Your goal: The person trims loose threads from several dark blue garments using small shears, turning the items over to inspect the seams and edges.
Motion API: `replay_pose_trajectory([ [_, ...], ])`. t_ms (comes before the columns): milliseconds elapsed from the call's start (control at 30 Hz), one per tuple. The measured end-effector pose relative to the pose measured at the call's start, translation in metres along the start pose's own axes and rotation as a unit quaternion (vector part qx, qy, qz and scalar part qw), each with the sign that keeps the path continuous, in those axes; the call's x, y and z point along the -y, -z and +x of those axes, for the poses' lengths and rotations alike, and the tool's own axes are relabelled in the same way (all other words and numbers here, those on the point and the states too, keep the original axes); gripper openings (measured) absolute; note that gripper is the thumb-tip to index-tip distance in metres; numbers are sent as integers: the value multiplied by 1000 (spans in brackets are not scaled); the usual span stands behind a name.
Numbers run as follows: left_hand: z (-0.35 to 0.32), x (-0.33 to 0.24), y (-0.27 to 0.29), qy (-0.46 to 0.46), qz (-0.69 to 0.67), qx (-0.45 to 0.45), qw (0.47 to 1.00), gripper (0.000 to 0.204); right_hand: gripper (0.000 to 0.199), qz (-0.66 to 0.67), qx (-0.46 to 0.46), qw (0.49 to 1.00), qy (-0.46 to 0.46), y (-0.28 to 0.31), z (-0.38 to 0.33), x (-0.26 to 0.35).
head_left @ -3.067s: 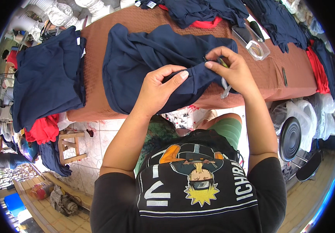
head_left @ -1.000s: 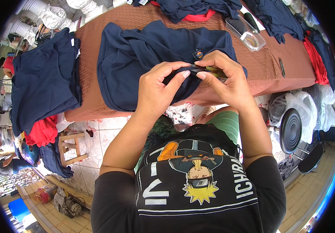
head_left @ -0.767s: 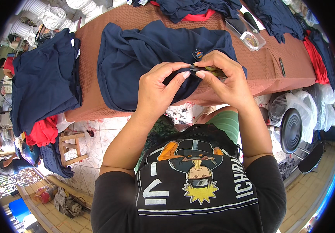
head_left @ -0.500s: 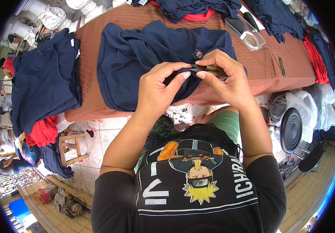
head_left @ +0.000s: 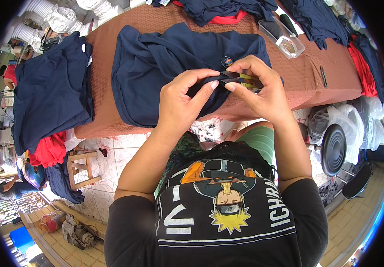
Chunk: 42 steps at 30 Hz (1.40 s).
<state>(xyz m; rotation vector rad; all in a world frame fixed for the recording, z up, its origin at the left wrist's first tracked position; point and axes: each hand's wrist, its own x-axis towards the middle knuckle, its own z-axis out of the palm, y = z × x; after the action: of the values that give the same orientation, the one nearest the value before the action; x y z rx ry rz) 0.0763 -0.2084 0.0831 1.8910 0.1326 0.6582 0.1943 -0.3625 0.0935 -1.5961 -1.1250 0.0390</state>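
— From the head view, where does the navy garment (head_left: 174,66) lie against the hands?

— Straight ahead of them, spread on the brown bench (head_left: 325,58), its long axis running left to right. Its near hem is lifted off the edge, and both hands meet on it at the right end.

— Which hand does what?

— The left hand (head_left: 180,104) pinches a fold of the hem between thumb and fingers. The right hand (head_left: 263,89) is closed on a small yellow-handled tool (head_left: 245,80), a thread snip by the look of it, whose tip touches that same fold. The hands are almost touching; the right is nearer the garment's small chest badge (head_left: 228,61).

— Textures?

— Soft, limp knit cloth, creased. The bench cover is a ribbed, woven brown. A clear plastic tray (head_left: 285,38) sits beyond, rigid and glossy.
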Motion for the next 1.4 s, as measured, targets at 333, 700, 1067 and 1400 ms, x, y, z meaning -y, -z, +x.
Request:
replay_pose_trajectory([
  [333,58,28,22,-144,270,105,946,36,23,83,-109,988,63,30,4,9],
  [700,170,12,137,-150,709,83,684,26,25,-133,-194,972,-1,136,133,0],
  [1067,89,-91,33,-152,708,10,690,22,29,59,-224,970,-76,180,98,-48],
  [1400,-49,-3,-18,-199,31,355,913,16,27,-134,-127,956,-229,135,-7,-87],
])
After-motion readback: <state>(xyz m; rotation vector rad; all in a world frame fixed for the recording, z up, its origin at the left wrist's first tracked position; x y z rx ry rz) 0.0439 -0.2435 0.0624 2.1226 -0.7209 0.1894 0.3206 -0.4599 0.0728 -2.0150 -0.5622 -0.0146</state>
